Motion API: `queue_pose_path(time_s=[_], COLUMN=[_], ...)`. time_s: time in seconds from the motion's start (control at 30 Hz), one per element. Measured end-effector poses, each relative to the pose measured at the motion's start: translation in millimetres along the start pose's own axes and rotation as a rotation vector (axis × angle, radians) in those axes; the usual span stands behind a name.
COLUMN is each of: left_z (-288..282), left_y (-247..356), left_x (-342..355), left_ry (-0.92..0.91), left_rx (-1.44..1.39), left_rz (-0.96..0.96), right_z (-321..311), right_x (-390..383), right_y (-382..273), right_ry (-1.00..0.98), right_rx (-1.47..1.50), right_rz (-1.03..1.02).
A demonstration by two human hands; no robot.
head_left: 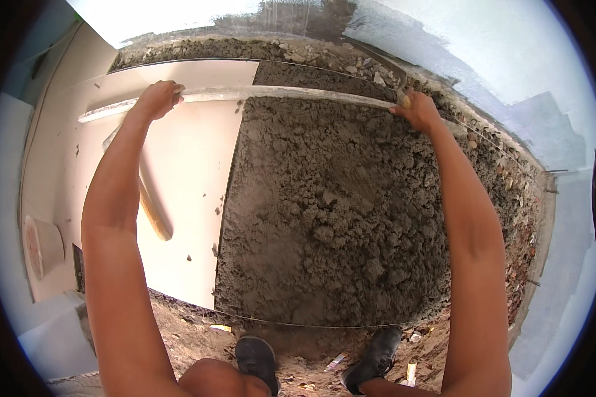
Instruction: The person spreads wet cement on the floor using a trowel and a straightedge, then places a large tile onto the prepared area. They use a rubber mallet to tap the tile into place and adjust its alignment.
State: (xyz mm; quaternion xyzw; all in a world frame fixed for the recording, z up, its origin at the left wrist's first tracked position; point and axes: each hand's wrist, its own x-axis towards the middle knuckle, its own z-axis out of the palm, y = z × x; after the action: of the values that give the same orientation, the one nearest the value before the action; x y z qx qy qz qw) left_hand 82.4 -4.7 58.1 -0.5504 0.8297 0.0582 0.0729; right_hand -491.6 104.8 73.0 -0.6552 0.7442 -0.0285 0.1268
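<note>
A long, pale straightedge (298, 92) lies across the far part of the scene, from a light tile to the grey mortar bed (324, 205). My left hand (159, 100) is closed on it over the tile (192, 159). At its right end my right hand (417, 111) is closed on the bar and also holds a trowel (401, 81), whose yellowish handle shows between the fingers and whose blade is partly hidden. A hammer (153, 210) with a wooden handle rests on the tile under my left forearm, its head partly covered.
A thin string (331, 326) runs along the bed's near edge; another borders the far side. Rubble (520, 218) lines the right, below a bluish-white wall (536, 86). A pale bucket (43, 248) is at the left. My dark shoes (257, 360) stand on littered soil before the bed.
</note>
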Motion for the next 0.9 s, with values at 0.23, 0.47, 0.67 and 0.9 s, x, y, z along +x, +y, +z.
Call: queue_pose_path(time_s=[0.23, 0.47, 0.67, 0.9], left_z=[3.7, 5.3, 26.2, 18.6], left_y=[3.3, 8.2, -2.7, 25.8], left_x=[-32.1, -63.3, -84.0, -127.9], left_ry=[-0.012, -0.027, 0.039, -0.074], left_rx=[-0.009, 0.031, 0.113, -0.042], left_rz=[0.041, 0.061, 0.194, 0.111], right_z=[0.4, 6.9, 17.5, 23.3], right_x=[-51.6, -108.2, -150.9, -196.9], right_y=[-7.9, -20.7, -13.4, -16.9], right_ry=[-0.061, -0.085, -0.041, -0.1], right_rx=[0.073, 0.097, 0.014, 0.108], right_rz=[0.041, 0.128, 0.096, 0.202])
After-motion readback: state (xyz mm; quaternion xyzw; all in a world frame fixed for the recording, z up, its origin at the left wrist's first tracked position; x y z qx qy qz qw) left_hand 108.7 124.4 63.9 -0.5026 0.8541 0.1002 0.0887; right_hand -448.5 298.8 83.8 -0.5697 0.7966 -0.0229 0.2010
